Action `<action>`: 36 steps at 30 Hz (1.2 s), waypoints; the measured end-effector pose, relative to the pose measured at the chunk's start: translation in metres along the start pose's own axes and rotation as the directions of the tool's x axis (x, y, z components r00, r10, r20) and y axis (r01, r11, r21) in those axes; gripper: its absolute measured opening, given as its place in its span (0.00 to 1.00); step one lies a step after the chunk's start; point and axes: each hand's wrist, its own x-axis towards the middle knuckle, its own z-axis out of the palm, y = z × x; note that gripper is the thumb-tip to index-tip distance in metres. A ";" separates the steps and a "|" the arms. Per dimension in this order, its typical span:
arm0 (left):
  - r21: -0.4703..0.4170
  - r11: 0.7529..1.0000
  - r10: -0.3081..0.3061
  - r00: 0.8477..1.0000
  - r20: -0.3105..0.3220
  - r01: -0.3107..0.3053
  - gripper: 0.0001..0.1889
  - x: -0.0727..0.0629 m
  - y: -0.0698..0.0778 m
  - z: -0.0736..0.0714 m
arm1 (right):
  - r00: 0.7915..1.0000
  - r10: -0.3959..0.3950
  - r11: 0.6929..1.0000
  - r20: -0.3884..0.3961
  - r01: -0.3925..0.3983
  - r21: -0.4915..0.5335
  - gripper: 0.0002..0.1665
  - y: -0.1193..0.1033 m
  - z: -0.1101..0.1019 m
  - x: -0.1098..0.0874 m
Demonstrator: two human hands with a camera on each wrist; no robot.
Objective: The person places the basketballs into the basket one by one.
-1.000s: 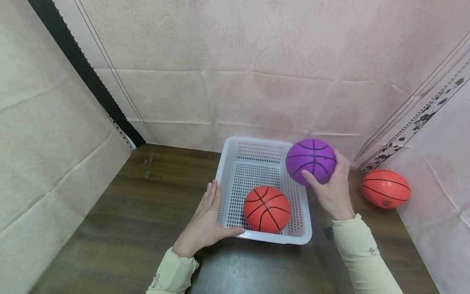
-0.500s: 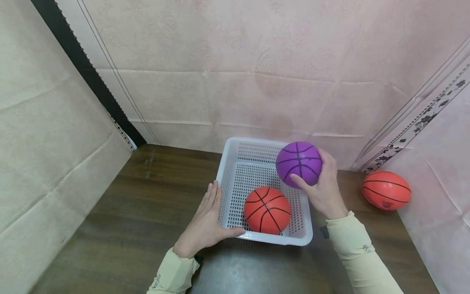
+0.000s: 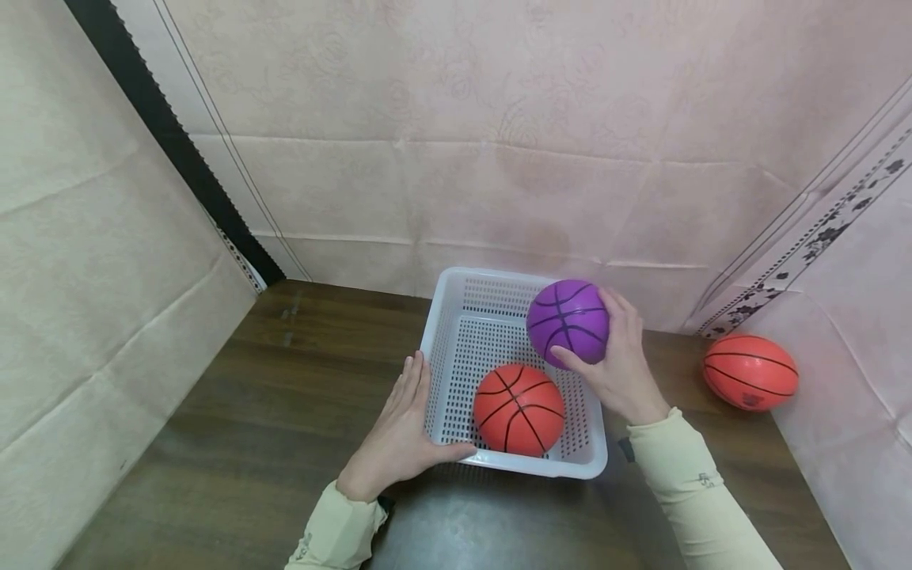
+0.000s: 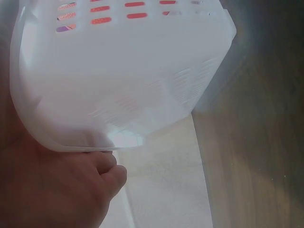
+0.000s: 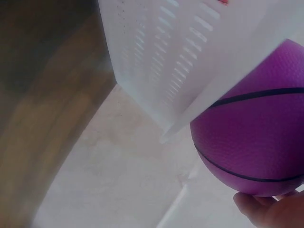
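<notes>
Pale, creased cloth (image 3: 456,95) with a faint rose pattern forms the back and both sides of a small enclosure; a black strip (image 3: 164,134) slants down its left corner, and a floral border (image 3: 826,233) runs along the right corner. Within stands a dark brown wooden desk (image 3: 306,396).

A white plastic basket (image 3: 570,467) with slotted sides and bottom sits on the desk near the back cloth. In its near right part lies a red ball (image 3: 518,410) with black basketball lines.

A person's two bare hands reach in from the near edge, in pale green sleeves (image 3: 338,526). The left hand (image 3: 399,431) rests against the basket's near left corner, its grip spread wide: straight fingers along the left rim, thumb stretched along the near rim.

The right hand (image 3: 620,364) holds a purple ball (image 3: 568,323), also black-lined, its grip curved round the ball's right side, thumb toward the near side. This ball is at the basket's far right, overlapping the rim; whether it touches the basket is unclear.

Farther right, apart from the basket, a second red ball (image 3: 750,372) lies on the desk beside the right-hand cloth.
</notes>
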 end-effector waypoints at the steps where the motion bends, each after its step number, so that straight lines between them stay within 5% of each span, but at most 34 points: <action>1: 0.000 1.000 0.000 1.000 0.002 0.000 0.73 0.000 0.000 0.000 | 1.000 -0.007 1.000 0.005 0.007 -0.006 0.63 0.000 0.000 0.000; 11: -0.010 1.000 0.024 1.000 0.004 -0.024 0.73 0.001 0.001 -0.001 | 1.000 -0.012 1.000 0.017 0.012 -0.016 0.60 0.004 -0.004 -0.002; 36: 0.023 1.000 0.011 1.000 0.018 -0.011 0.73 0.000 0.000 -0.002 | 0.985 0.106 0.994 -0.135 -0.107 -0.004 0.54 0.034 -0.034 -0.019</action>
